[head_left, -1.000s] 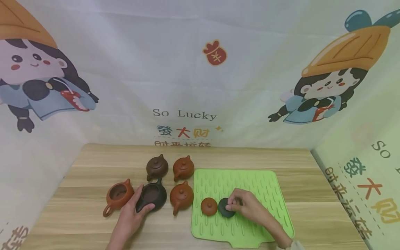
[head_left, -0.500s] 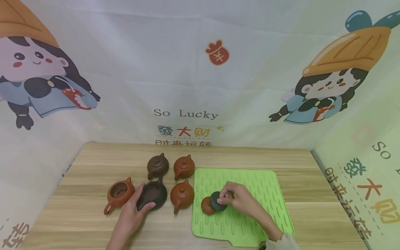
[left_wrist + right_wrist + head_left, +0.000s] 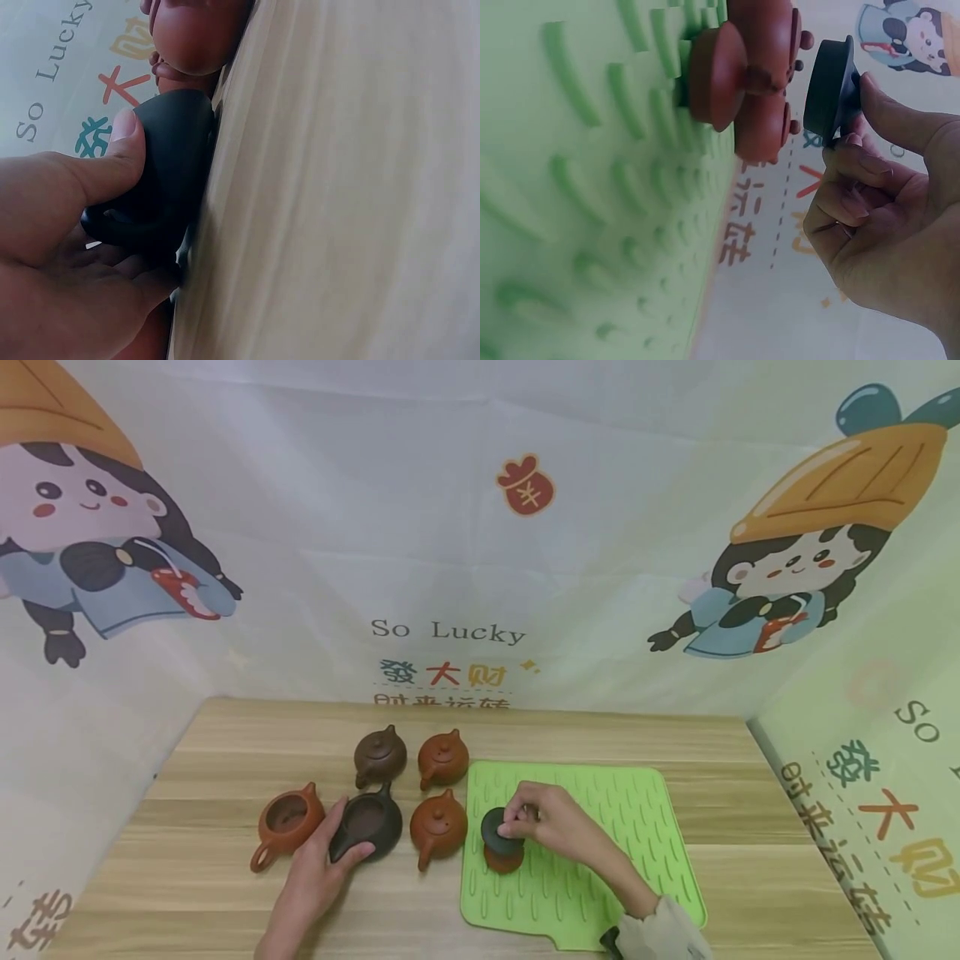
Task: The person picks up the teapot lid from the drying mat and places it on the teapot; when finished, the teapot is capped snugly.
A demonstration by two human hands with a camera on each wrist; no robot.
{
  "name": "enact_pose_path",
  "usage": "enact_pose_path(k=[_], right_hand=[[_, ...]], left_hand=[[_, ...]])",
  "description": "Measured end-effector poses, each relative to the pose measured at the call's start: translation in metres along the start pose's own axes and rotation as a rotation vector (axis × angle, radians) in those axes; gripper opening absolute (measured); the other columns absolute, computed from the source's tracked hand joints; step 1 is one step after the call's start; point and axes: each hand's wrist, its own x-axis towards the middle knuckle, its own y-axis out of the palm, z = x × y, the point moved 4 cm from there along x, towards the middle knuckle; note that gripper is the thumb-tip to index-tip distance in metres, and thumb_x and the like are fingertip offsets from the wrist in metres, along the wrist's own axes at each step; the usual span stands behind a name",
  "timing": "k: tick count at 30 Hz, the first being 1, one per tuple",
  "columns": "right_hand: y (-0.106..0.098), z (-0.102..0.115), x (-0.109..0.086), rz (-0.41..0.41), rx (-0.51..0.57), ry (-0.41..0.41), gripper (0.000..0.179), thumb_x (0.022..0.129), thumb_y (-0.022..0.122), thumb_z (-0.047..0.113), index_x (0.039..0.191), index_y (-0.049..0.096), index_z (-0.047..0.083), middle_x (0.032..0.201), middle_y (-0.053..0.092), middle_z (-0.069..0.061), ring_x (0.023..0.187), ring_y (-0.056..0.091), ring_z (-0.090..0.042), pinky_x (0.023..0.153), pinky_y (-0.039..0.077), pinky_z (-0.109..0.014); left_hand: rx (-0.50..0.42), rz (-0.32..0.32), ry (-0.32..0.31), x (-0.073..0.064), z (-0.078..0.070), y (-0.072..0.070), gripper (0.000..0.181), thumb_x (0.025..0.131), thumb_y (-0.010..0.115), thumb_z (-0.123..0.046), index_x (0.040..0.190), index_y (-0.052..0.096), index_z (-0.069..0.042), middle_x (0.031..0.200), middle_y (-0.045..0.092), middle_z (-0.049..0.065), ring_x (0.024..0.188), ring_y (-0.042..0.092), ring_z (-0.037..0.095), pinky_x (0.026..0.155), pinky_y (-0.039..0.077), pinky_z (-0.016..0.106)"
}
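Note:
My left hand [image 3: 322,868] grips the black teapot [image 3: 372,824], which stands lidless on the table with its opening facing up. In the left wrist view the thumb presses the black teapot's side [image 3: 172,157] while the other fingers reach round by the handle. My right hand [image 3: 558,822] pinches the black teapot lid [image 3: 495,832] by its knob. This lid is lifted above the mat, and in the head view it overlaps the reddish-brown lid [image 3: 504,860] lying on the green mat [image 3: 600,877]. The right wrist view shows a gap between the black lid [image 3: 829,90] and the reddish-brown lid [image 3: 718,79].
Left of the black teapot is a lidless reddish-brown teapot [image 3: 288,818]. Two lidded reddish-brown teapots, one near [image 3: 438,827] and one far [image 3: 444,758], stand beside the mat. A dark brown lidded teapot [image 3: 380,756] sits behind the black one. A printed cloth [image 3: 450,568] hangs behind the table.
My right hand has raised the black lid off the mat and carried it left, over the reddish-brown lid. My left hand keeps its grip on the black teapot.

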Motion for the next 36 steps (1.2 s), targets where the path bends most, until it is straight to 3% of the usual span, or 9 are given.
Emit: enact_pose_path(k=[10,19,26,36], right_hand=[[0.006,0.019,0.021,0.044,-0.045,-0.02,0.013,0.098,0.084,0.013,0.093,0.075,0.005,0.082,0.06,0.005,0.07,0.048,-0.001,0.064,0.044,-0.02],[0.017,0.043,0.041,0.08,-0.075,-0.085,0.017,0.097,0.085,0.012,0.09,0.072,0.005,0.08,0.062,0.003,0.069,0.045,0.002,0.065,0.043,-0.018],[0.03,0.054,0.06,0.107,-0.072,-0.086,0.015,0.097,0.086,0.014,0.092,0.075,0.005,0.084,0.07,0.0,0.069,0.047,0.002,0.066,0.043,-0.017],[0.058,0.073,0.084,0.136,-0.109,-0.117,0.017,0.094,0.089,0.017,0.086,0.077,0.008,0.079,0.058,0.008,0.072,0.048,0.001,0.068,0.041,-0.016]], left_hand=[[0.002,-0.015,0.008,0.0,-0.002,-0.001,0.085,0.095,0.087,-0.019,0.164,0.043,0.003,0.158,0.052,0.038,0.143,0.052,0.06,0.112,0.045,0.075],[0.003,-0.023,0.022,0.0,-0.002,0.0,0.085,0.094,0.087,-0.019,0.164,0.043,0.003,0.157,0.053,0.037,0.143,0.053,0.06,0.112,0.046,0.074],[0.003,-0.022,0.023,0.0,-0.002,0.0,0.085,0.094,0.087,-0.019,0.163,0.044,0.003,0.157,0.053,0.038,0.142,0.053,0.06,0.112,0.046,0.074],[0.021,-0.048,0.046,-0.002,-0.002,0.002,0.083,0.094,0.087,-0.023,0.163,0.046,0.001,0.155,0.056,0.036,0.14,0.057,0.058,0.109,0.047,0.072]])
